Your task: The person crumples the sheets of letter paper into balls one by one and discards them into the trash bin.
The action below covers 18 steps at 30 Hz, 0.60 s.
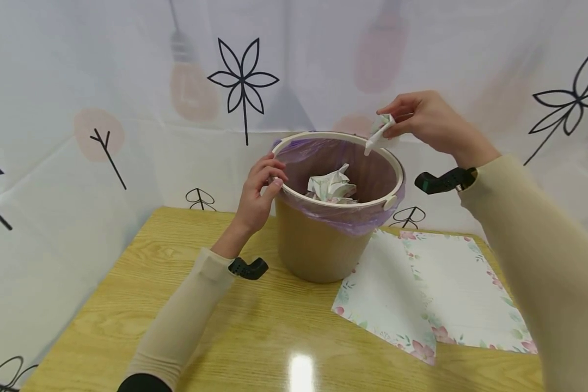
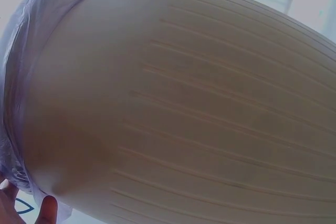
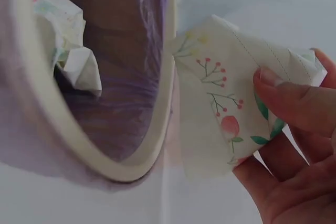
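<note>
A brown trash bin (image 1: 318,239) with a cream rim and a purple liner bag (image 1: 357,222) stands upright on the table. My left hand (image 1: 258,191) grips its rim on the left, fingers over the edge; the left wrist view shows the ribbed bin wall (image 2: 210,98) and fingertips at the corner. Above the rim's far right side, my right hand (image 1: 423,121) pinches a crumpled sheet of paper (image 1: 379,130). Printed flowers and leaves show on this paper (image 3: 226,87) in the right wrist view. More crumpled paper (image 1: 332,185) lies inside the bin.
Two flat sheets of floral-bordered paper (image 1: 470,288) lie overlapping to the right of the bin, on the yellow wooden table (image 1: 255,337). Behind hangs a white cloth (image 1: 127,71) with drawn flowers. The bin stands near the table's back edge.
</note>
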Available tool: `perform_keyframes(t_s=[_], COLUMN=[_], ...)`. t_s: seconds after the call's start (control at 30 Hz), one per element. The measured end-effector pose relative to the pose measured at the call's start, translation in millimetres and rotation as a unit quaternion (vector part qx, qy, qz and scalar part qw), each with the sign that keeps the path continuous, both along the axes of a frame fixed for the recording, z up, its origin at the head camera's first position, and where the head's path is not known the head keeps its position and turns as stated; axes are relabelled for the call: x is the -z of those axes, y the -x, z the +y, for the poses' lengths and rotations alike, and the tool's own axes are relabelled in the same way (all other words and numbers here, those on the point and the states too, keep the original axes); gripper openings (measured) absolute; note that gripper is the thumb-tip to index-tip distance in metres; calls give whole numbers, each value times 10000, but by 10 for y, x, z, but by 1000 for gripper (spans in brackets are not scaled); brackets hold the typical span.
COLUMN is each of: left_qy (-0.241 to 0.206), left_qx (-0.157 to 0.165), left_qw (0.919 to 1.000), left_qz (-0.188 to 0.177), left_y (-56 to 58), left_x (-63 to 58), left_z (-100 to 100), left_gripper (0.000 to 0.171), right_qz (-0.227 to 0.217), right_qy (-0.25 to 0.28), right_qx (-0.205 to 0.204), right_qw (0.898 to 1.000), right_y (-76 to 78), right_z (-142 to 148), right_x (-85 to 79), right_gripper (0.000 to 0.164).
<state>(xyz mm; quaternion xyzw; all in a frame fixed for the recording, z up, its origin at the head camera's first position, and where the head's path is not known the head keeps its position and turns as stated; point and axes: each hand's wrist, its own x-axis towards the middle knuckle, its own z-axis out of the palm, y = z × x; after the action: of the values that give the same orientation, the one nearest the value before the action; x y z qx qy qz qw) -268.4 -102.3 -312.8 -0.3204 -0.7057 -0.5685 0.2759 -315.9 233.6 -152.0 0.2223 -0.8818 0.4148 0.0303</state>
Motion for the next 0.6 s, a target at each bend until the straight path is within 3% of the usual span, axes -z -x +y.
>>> perform_keyframes(t_s=[0.17,0.3,0.6], left_qy=[52,108,91], left_qx=[-71,-143,-135], left_qw=[9999,9998,9999], left_qz=[-56,-109,-43], left_y=[-5,-13,-4], left_x=[1,2,13], left_z=[12,16,24], left_gripper=[25,26,26], right_qz=[-385,-490,-1011], right_qy=[344,295,-618], right_qx=[-462,-740,-1284], right_qw=[9976,9956,9846], right_y=[124,202,313], right_z=[-147,-305,-665], right_x=[15,60,258], right_gripper=[24,20,29])
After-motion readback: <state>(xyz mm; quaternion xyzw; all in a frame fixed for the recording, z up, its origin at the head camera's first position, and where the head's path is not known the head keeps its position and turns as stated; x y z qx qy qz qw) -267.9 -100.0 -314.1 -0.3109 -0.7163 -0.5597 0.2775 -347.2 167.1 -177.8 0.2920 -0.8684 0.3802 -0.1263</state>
